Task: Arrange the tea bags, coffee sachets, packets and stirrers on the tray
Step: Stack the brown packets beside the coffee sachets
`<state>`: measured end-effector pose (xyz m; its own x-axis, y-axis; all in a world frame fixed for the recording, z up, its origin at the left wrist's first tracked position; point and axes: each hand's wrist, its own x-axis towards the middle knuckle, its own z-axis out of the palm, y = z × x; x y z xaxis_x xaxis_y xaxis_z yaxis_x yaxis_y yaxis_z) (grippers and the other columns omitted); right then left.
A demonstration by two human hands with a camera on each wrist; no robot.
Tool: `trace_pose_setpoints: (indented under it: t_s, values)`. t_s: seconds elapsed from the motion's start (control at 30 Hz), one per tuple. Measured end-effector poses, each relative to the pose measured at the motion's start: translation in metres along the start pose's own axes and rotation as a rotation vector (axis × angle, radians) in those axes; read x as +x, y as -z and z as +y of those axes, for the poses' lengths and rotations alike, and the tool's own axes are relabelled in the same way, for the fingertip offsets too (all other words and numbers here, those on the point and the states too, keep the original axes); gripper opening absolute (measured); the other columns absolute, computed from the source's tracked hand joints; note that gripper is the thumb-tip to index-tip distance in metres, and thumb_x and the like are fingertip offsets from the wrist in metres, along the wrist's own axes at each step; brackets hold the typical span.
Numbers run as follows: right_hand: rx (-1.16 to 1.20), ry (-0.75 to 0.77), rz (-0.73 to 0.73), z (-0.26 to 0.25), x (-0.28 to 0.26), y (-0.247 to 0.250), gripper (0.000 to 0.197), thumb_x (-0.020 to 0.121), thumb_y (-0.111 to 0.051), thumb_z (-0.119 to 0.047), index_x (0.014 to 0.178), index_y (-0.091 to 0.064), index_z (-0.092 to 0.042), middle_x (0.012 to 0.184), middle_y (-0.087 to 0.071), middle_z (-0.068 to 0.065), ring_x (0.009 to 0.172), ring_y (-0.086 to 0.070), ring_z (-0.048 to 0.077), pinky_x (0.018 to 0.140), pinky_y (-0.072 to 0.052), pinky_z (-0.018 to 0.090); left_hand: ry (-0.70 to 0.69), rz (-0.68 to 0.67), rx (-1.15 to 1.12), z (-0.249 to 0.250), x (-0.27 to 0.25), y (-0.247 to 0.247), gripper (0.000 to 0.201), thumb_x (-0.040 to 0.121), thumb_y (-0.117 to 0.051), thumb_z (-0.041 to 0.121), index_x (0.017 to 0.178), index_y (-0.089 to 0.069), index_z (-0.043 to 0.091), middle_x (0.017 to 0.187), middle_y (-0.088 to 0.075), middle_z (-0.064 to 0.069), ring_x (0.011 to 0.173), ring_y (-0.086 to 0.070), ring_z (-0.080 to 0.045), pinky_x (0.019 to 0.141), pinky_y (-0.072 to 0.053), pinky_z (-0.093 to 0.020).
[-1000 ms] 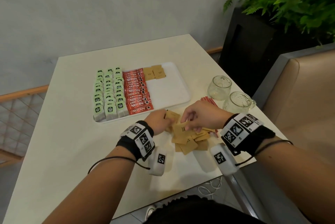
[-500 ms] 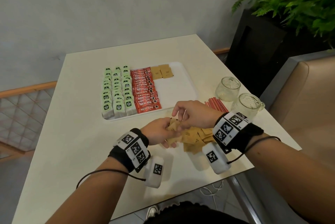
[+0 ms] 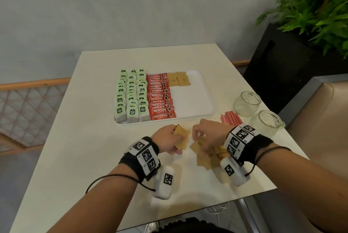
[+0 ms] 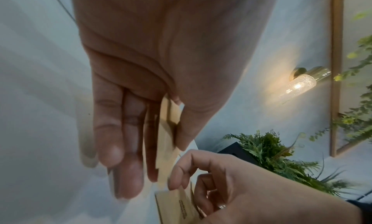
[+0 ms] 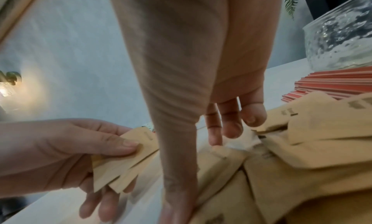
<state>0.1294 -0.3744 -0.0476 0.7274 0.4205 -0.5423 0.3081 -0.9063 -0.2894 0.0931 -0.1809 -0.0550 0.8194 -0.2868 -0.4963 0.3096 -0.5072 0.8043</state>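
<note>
Two textured glass jars [image 3: 246, 103] stand at the cream counter's [image 3: 75, 148] right edge beside red stirrers [image 3: 230, 118], below a potted fern [image 3: 316, 6] and grey wall. Left hand [image 3: 165, 141] pinches a fan of brown packets [image 3: 181, 136]; right hand's [image 3: 209, 132] grip reaches, fingers loose, into the packet pile [image 3: 207, 157]. Nearby, the white tray [image 3: 194, 100] carries green tea bags [image 3: 130, 97], Nescafe sachets [image 3: 161, 99] and two packets.

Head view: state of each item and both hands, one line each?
tray: right part bare
tea bags: in rows, left on tray
coffee sachets: overlapping column, mid tray
brown packets on tray: two, far end
loose brown packets: heaped on table
stirrers: on table, off tray
glass jars: upright, empty
left hand: holds packet stack
right hand: on heap, grip unclear
</note>
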Motion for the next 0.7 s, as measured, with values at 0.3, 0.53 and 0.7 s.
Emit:
trace_pose_setpoints:
  t_s: [0.3,0.53,0.7]
  values:
    - [-0.026,-0.019,0.030,0.008,0.015,0.006,0.045,0.063,-0.086,-0.045,0.092,-0.058,-0.025,0.090,-0.055,-0.012,0.086,-0.055,0.012,0.070,-0.046,0.026,0.037,-0.073,-0.058,0.009,0.010,0.007,0.010,0.097,-0.045,0.007,0.099,-0.054,0.011,0.095,-0.068,-0.014,0.081,-0.072,-0.027,0.062,-0.055,-0.030]
    - [0.246,0.041,-0.015,0.017,0.025,0.039,0.017,0.092,-0.064,-0.020,0.083,-0.059,-0.007,0.071,-0.065,-0.002,0.062,-0.065,0.011,0.061,-0.053,0.021,0.003,0.037,-0.137,0.026,0.027,0.039,0.019,0.100,-0.045,0.008,0.118,-0.050,0.007,0.112,-0.067,-0.015,0.077,-0.072,-0.022,0.060,-0.058,-0.028]
    - [0.635,0.049,0.179,0.032,0.053,0.072,0.016,0.094,-0.060,-0.004,0.078,-0.058,-0.004,0.077,-0.064,0.011,0.074,-0.068,0.023,0.073,-0.060,0.032,-0.023,0.166,-0.209,0.034,0.048,0.083,0.020,0.100,-0.045,0.007,0.120,-0.048,0.009,0.112,-0.067,-0.013,0.075,-0.073,-0.021,0.060,-0.058,-0.029]
